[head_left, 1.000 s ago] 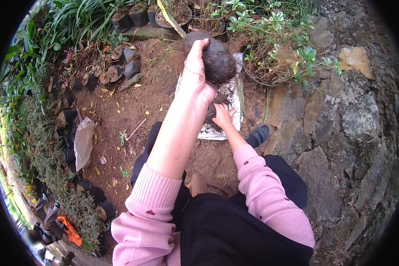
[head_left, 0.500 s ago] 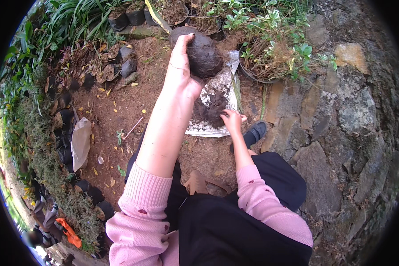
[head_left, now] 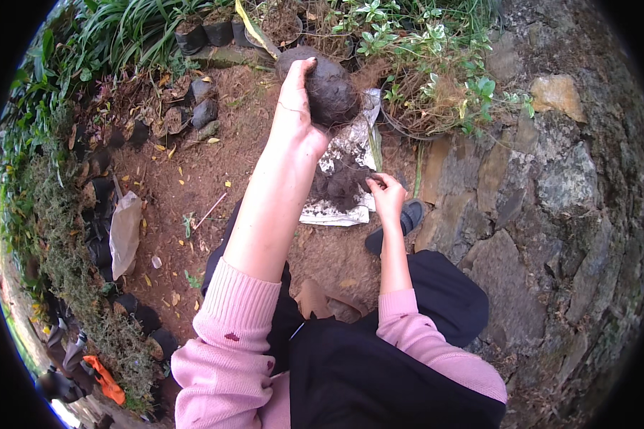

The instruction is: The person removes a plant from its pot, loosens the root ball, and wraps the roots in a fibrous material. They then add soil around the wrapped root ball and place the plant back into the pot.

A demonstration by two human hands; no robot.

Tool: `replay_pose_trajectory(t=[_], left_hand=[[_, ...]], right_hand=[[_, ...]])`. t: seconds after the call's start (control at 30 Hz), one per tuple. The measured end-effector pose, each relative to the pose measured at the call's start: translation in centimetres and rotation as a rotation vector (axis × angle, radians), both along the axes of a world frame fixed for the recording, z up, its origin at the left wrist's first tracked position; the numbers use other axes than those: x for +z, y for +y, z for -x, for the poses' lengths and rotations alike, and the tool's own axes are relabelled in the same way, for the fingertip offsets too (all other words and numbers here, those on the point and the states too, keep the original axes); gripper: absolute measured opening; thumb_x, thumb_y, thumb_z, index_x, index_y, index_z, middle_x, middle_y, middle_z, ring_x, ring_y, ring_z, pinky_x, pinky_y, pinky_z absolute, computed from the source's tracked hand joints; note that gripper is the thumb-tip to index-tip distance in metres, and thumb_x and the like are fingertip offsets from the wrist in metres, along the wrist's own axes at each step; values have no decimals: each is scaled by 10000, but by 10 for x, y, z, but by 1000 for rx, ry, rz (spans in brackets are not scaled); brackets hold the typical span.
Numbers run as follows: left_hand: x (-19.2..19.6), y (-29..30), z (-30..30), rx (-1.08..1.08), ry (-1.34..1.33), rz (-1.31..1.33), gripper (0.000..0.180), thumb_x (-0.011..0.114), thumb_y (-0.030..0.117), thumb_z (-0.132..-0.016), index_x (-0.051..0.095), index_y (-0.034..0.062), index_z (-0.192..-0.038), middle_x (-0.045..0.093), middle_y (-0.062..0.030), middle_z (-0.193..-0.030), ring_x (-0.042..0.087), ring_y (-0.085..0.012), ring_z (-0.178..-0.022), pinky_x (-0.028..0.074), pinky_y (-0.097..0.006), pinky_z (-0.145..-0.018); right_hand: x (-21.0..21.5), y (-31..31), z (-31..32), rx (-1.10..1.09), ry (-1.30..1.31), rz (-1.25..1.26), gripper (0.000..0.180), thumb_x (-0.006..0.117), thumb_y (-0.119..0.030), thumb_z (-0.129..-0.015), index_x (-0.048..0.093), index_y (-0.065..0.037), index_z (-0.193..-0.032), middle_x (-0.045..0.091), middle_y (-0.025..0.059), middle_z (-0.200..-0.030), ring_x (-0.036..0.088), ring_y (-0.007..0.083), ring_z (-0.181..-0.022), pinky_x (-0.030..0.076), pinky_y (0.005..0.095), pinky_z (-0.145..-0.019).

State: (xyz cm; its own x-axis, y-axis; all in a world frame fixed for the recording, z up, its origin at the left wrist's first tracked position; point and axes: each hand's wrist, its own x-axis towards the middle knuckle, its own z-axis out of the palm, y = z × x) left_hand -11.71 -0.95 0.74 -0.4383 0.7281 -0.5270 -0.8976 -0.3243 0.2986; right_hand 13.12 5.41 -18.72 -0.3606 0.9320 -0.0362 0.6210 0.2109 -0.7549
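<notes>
Held up and away from me, a dark, rounded root ball (head_left: 330, 91) with fine hairy roots on its surface rests in my left hand (head_left: 300, 107). The thumb lies over its top side, and the other fingers are hidden behind it. A yellow-green leaf or stem (head_left: 256, 30) reaches the ball's far left end. Below it, loose dark soil (head_left: 340, 186) lies heaped on a white sack (head_left: 334, 214). Over the heap's right edge is my right hand (head_left: 388, 196), its fingers pinched together with dark matter at the tips, too small to name.
Potted plants with green-and-white leaves (head_left: 436, 86) crowd the far side. A stone wall (head_left: 515, 279) runs along the right. Black plant bags (head_left: 100, 247) and a pale plastic sheet (head_left: 125, 232) line the left. My sandalled foot (head_left: 401, 223) is beside the sack.
My right hand has shifted slightly right, and its fingers have drawn together at the soil's edge. The root ball has turned slightly in my left hand.
</notes>
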Motion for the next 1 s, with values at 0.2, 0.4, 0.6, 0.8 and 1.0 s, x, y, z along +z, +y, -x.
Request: replay_pose_trajectory(t=[0.2,0.4,0.6,0.8,1.0], left_hand=[[-1,4,-3,-5,9,-1,451,616,368,-796,524,82,-1133,570,-125,-1110,546,-295,-1020,426,-488,-919],[-9,11,-10,-37,-4,-27,441,604,370,-804,523,83,-1128,569,-126,-1107,550,-286,-1011,433,-471,-914],[-4,9,-12,-37,25,15,451,604,369,-806,521,72,-1136,569,-129,-1104,560,-285,-988,440,-463,-902],[-6,9,-10,-27,46,9,455,602,361,-810,517,64,-1143,573,-129,-1095,562,-282,-985,440,-469,-901],[-1,6,-9,-48,48,37,472,608,356,-806,501,56,-1155,556,-135,-1122,547,-296,-1008,434,-471,-914]], right_hand=[[14,3,0,-12,18,26,222,729,-93,-739,683,1,-934,678,72,-799,569,109,-641,469,257,-628],[-40,15,5,-7,-36,135,230,710,-106,-767,680,12,-963,684,75,-830,624,121,-743,486,263,-685],[-100,21,8,-12,-112,295,439,709,-130,-751,597,-26,-1163,685,113,-933,662,189,-817,501,315,-760],[-109,-15,26,137,-723,14,428,763,-319,-695,668,-130,-1066,688,82,-958,625,238,-953,390,462,-905],[-112,-10,21,-69,-695,229,308,741,-305,-720,684,-166,-989,672,34,-947,585,243,-989,315,528,-940]])
